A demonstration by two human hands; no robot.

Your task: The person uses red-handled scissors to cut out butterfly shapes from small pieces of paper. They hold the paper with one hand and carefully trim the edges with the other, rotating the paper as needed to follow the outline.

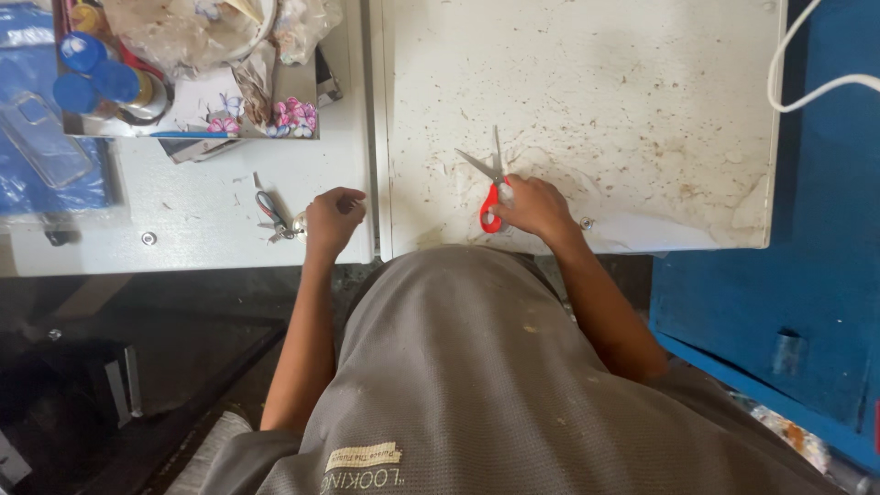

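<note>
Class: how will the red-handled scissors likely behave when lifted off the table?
The scissors look rigid and probably light. Their blades are open, so they may pivot when lifted. The right hand grips the loops, so slipping seems unlikely.

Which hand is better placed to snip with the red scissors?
Probably the right hand: it already grips the red scissors, blades open on the white table. The left hand rests curled, apart, beside small pliers.
</note>
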